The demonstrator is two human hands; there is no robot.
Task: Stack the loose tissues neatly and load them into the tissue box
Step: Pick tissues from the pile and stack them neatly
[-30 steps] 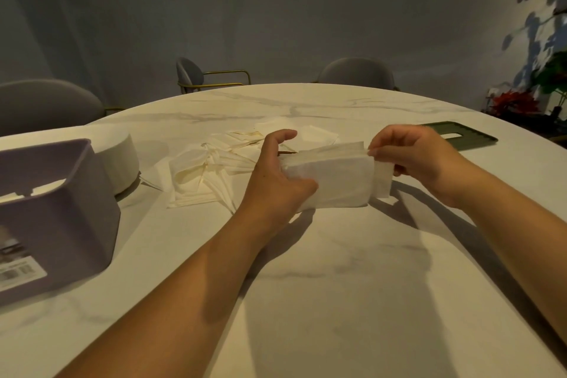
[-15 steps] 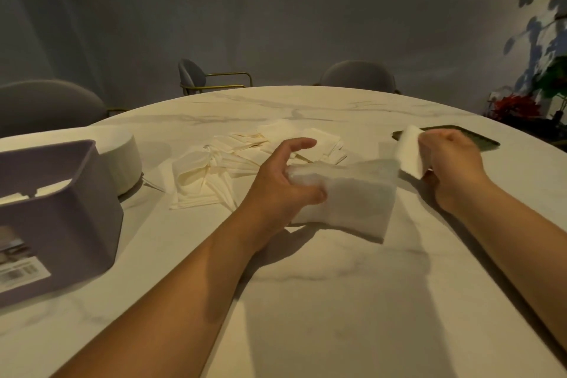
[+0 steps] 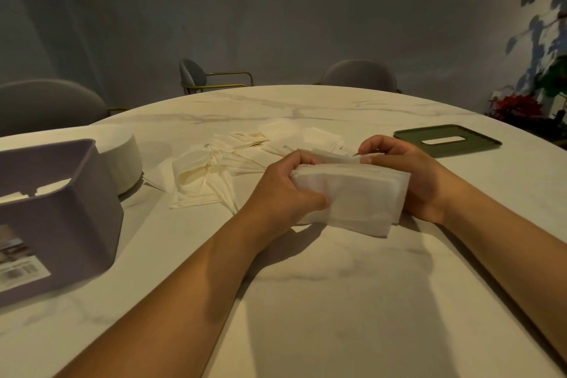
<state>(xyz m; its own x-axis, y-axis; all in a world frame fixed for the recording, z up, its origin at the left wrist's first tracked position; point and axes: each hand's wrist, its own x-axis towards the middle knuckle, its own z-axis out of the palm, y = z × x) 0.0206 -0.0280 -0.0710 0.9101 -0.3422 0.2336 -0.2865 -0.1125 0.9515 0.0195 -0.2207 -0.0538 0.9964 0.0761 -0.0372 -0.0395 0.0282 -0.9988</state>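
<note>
Right now both hands are closed around a stack of white tissues [image 3: 359,196] held between them above the near middle of the marble table [image 3: 306,301]. The left hand [image 3: 285,190] grips the stack's left end, its fingers curled over the top edge and its thumb pressed flat against the face that looks toward the person. The right hand [image 3: 411,175] holds the right end, with the palm behind the stack and the fingers bent over the top, where the thumb and fingertips pinch the uppermost sheets. The stack stands on its long edge, slightly tilted, with its lower right corner down at the tabletop; whether it actually rests there cannot be told. Just beyond the left hand, and spreading away to its left, lie the loose tissues [image 3: 214,172], a scattered and overlapping heap of cream sheets, some folded and some crumpled. Well to the left of the left hand sits the tissue box [image 3: 61,209], a greyish purple shell with its open side up and a barcode label on the near wall. Beside the box, on its far side, is a round white object [image 3: 125,159] whose nature is unclear. Beyond the right hand and a little to its right, a dark green lid [image 3: 446,141] with a slot in the middle lies flat on the table. Grey chairs [image 3: 359,74] stand behind the far edge.
</note>
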